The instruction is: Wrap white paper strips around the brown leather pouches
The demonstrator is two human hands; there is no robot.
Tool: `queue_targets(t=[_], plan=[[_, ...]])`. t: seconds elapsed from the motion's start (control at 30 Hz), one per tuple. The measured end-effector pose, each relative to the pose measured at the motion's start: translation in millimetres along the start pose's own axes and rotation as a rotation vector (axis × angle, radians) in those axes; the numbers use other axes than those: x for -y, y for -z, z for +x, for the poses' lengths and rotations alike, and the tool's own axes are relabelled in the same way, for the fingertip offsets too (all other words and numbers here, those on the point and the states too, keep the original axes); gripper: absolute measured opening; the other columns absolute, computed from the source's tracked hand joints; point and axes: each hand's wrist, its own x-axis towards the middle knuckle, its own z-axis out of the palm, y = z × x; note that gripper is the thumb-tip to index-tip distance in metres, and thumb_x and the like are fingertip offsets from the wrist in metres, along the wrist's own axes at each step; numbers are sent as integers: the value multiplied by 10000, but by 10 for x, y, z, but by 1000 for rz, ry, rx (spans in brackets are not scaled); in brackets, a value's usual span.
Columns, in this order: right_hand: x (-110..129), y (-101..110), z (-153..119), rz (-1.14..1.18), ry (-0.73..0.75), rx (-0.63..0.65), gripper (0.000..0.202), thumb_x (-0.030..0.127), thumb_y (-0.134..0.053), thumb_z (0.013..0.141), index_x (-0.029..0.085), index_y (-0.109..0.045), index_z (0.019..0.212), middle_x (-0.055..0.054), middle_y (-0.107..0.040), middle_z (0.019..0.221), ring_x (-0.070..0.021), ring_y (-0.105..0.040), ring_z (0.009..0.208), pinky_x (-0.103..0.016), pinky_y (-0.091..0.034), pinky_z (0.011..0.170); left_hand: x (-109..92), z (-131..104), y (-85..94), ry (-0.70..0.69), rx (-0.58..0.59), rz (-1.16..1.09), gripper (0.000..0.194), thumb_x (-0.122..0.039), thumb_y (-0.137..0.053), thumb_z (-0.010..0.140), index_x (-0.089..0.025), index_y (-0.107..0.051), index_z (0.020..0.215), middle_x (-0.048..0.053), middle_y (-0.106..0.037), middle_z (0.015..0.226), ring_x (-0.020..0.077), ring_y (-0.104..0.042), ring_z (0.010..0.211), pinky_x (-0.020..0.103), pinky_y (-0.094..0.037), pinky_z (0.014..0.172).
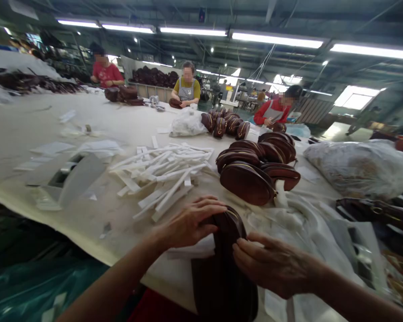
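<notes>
A dark brown leather bag stands at the table's near edge, its zipper running along the curved top. My left hand rests on the bag's upper left side, fingers and thumb curved round it. On the right, my right hand pinches the bag's edge near the zipper, fingers pressed together. White paper lies under my left hand against the bag. Just beyond is a heap of white strips, and to its right a pile of brown bags.
Clear plastic wrapping and a large plastic-wrapped bundle lie on the right. A tape dispenser stands on the left of the white table. Several people work across the table near more brown bags.
</notes>
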Motion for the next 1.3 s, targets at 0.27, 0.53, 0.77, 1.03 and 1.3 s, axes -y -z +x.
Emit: queue_targets(t=[0.27,0.53,0.77,1.03,1.3], plan=[[231,190,-72,286,-477,68,287,73,-383,891,127,-603,1067,-98,-640,1086,-170,-581,1022,-285,-504,875,142,154,-257,-24,222,241,163,-198,-560,871,-174,-588,1030,56,-621,1004,174,-563,945,308,-438,891],[606,-269,-22,277,-960,-219,327,193,-518,862,151,-492,1185,-103,-623,992,-184,-628,879,-281,-558,747,-126,-219,-243,-24,-26,466,191,-296,-495,916,-150,-587,997,53,-581,853,164,-522,783,285,-468,716],[555,-283,161,245,-839,-247,247,101,-445,885,143,-564,1098,-71,-632,852,-155,-605,754,-258,-527,667,-264,-304,-199,-108,-110,552,173,-250,-539,895,-143,-572,1026,22,-551,771,136,-507,691,254,-457,627],[625,-494,7,98,-782,-217,291,84,-488,863,113,-565,1142,-98,-609,904,-194,-558,833,-336,-459,752,-284,-471,-381,-147,-178,637,172,-132,-486,900,-103,-566,1049,65,-572,868,166,-526,805,303,-460,726],[588,-549,135,-28,-903,-177,145,263,-525,898,140,-600,886,-55,-612,744,-181,-531,700,-322,-384,694,-229,-403,-398,-7,5,661,156,-192,-426,934,-120,-561,964,36,-561,794,177,-483,729,320,-395,665]])
